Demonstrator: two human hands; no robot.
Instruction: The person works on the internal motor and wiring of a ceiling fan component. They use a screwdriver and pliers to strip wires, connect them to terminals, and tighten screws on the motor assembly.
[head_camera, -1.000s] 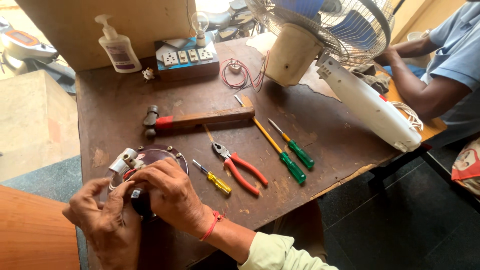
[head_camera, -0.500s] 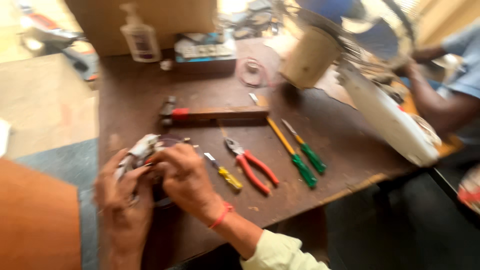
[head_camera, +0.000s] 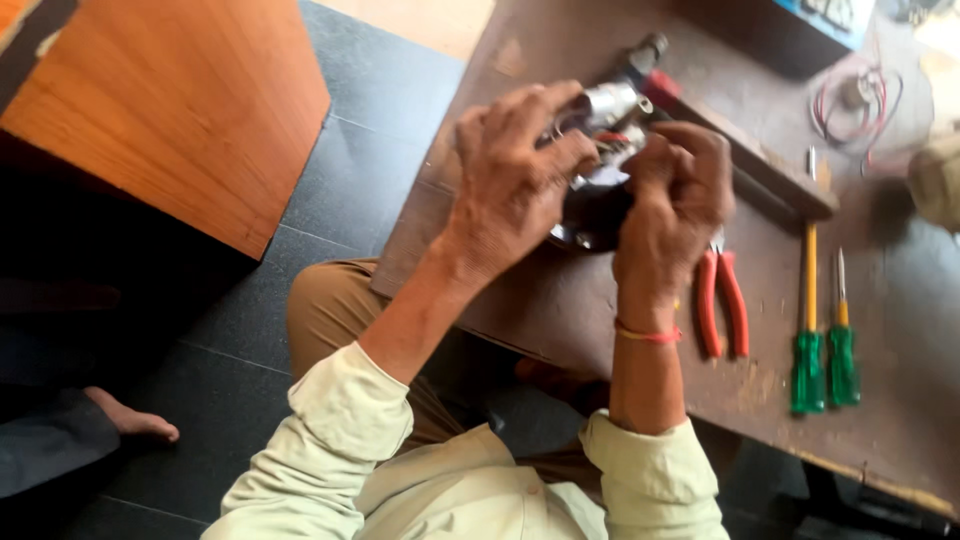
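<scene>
Both hands, left hand (head_camera: 515, 185) and right hand (head_camera: 675, 195), fingers still gripping the metal motor part (head_camera: 600, 135), now fill the view.

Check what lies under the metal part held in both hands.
Both hands, left hand and right hand, hold the metal part over the brown table. Below it shows a dark round piece; the hands hide how they join.

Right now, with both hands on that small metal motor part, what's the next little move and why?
Probably lower the small silver-and-dark metal motor part back onto the brown wooden table before reaching for a tool. Both the left hand and the right hand are wrapped around it above the tabletop, so neither is free, and the red-handled pliers lie just beside the right wrist.
</scene>
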